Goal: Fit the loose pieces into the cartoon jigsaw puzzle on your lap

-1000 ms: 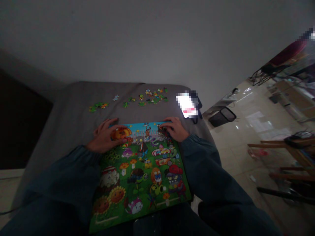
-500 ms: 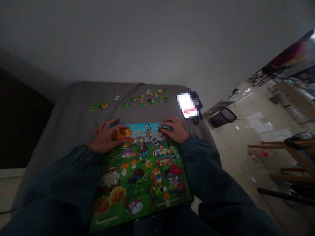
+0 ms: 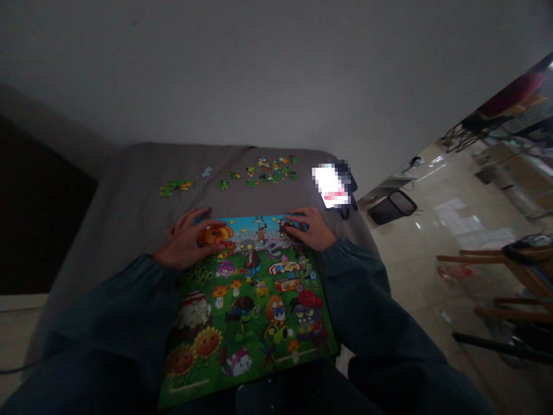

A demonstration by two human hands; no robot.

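A jigsaw puzzle board [image 3: 246,300] with cartoon zombies, sunflowers and mushrooms lies at the front edge of the grey cloth, picture side up. At its upper left corner rests my left hand [image 3: 185,239], fingers stretched and spread, thumb lying near the printed pumpkin. My right hand [image 3: 313,227] touches the upper right corner, with its fingers extended over the edge and the picture. Nothing is gripped in either hand. Beyond the board lie loose jigsaw pieces: a green and orange cluster [image 3: 177,187], a single pale blue piece [image 3: 207,172] and a larger scattered group [image 3: 276,171].
A lit phone [image 3: 330,185], blurred out in part, lies at the right of the grey cloth surface [image 3: 142,173]. Behind it rises a plain wall [image 3: 242,75]. On the tiled floor to the right stand a dark bin [image 3: 391,207] and wooden furniture [image 3: 518,276].
The whole view has shifted very slightly. Both hands stay in place on the board, and the loose pieces lie as before.
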